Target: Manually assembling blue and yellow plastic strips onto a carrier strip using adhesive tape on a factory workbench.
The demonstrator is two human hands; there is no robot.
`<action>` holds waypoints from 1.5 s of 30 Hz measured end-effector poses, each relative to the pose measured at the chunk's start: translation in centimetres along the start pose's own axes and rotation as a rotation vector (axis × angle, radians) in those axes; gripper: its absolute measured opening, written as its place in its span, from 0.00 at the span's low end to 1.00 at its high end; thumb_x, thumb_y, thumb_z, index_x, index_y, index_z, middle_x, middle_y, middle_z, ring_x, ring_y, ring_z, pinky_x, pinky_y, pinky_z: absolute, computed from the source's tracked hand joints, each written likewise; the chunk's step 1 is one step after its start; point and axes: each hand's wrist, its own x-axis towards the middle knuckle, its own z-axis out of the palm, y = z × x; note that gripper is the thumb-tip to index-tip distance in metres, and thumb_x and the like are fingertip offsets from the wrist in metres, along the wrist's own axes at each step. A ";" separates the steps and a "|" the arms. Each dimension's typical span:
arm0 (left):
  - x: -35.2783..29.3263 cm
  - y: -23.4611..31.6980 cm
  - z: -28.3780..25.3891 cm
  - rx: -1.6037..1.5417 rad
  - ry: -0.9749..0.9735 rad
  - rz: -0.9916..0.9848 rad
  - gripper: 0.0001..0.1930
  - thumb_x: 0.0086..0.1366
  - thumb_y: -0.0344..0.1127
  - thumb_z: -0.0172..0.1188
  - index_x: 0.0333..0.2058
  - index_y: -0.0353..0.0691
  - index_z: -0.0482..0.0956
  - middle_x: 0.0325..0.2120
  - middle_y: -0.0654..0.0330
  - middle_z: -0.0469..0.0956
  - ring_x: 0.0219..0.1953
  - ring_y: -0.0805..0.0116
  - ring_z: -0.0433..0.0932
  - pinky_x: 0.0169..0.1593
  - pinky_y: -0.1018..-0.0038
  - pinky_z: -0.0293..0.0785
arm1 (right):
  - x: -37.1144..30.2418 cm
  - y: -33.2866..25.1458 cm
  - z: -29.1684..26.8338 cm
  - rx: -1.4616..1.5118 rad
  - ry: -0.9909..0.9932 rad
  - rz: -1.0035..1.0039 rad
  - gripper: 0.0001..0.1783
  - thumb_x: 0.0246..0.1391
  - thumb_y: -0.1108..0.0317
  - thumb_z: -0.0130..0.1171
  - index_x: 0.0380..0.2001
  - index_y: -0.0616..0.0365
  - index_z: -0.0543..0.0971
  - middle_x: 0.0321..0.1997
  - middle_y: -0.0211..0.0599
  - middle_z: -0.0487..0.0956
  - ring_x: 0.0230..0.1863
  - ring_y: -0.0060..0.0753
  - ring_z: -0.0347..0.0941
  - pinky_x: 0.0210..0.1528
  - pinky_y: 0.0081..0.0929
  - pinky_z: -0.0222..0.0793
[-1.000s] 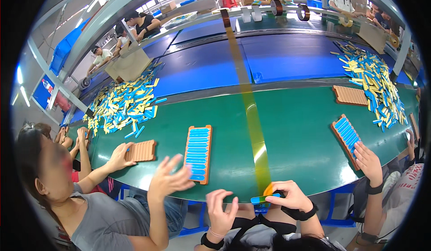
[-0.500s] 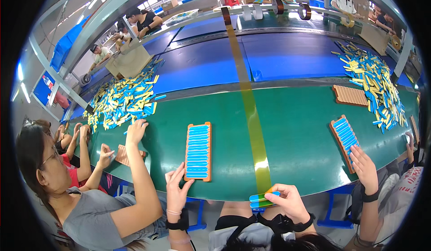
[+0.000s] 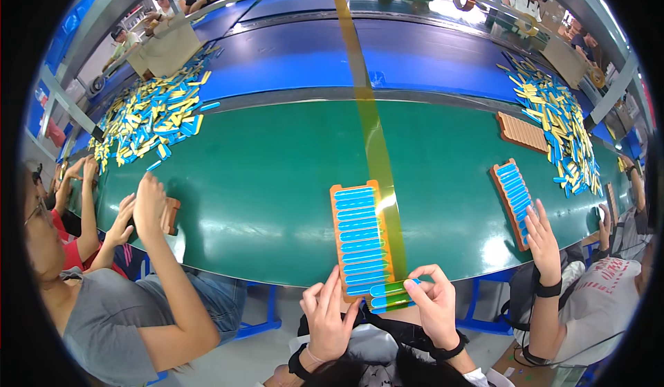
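Pinching blue strips (image 3: 377, 291) in the right hand (image 3: 434, 307); touching the near left corner of the tray (image 3: 336, 214) with the left hand (image 3: 328, 321), thumb spread from fingers. Since earlier, shifted the tray right, up to the tape (image 3: 377, 152).

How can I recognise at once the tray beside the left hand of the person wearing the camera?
On the green table, follow the long yellow tape down to the near edge. Beside the person's left hand is an orange tray filled with blue strips, its right side meeting the tape in this view. Another filled tray farther right looks similar, but does not meet the tape.
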 end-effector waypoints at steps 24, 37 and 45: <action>4.6 -0.5 1.2 0.103 -0.068 0.194 0.28 0.40 0.36 0.64 0.42 0.30 0.69 0.47 0.61 0.67 0.38 0.62 0.62 0.38 0.70 0.57 | 2.3 1.4 -0.4 -0.067 0.151 0.166 0.14 0.48 0.79 0.52 0.31 0.59 0.57 0.26 0.45 0.76 0.29 0.24 0.73 0.28 0.14 0.67; 6.9 -2.8 -0.3 0.173 -0.257 0.890 0.20 0.53 0.34 0.52 0.48 0.50 0.69 0.47 0.77 0.68 0.36 0.78 0.61 0.32 0.82 0.55 | 1.8 1.5 -0.4 -0.079 0.189 0.138 0.14 0.48 0.78 0.53 0.31 0.58 0.58 0.25 0.38 0.75 0.26 0.17 0.70 0.25 0.10 0.63; 6.7 -2.2 -0.3 0.081 -0.247 0.826 0.22 0.50 0.27 0.51 0.47 0.33 0.68 0.43 0.65 0.70 0.35 0.75 0.64 0.34 0.78 0.59 | 2.7 -3.3 -1.1 -0.448 0.120 -0.213 0.08 0.52 0.76 0.46 0.33 0.65 0.60 0.26 0.43 0.76 0.30 0.30 0.75 0.31 0.22 0.71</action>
